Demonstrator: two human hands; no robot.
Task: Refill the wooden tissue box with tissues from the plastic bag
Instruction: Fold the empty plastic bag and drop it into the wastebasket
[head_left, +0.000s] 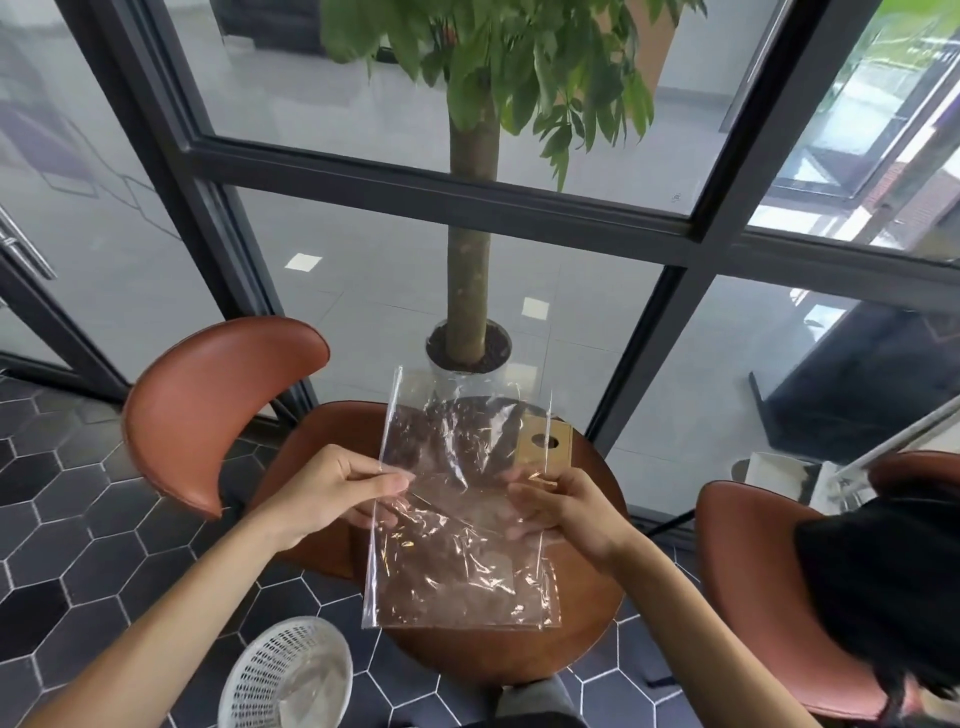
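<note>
Pinching a clear plastic bag mid-frame by both side edges, left hand and right hand hold it up. Wooden box sits behind it on the table, partly covered; white basket lower left.

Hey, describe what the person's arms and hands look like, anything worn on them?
Both forearms are bare up to the frame's lower edge, with no sleeves in view. The left hand and right hand wear no gloves, and no rings, watch or bracelets show. Fingernails look short and unpainted.
</note>
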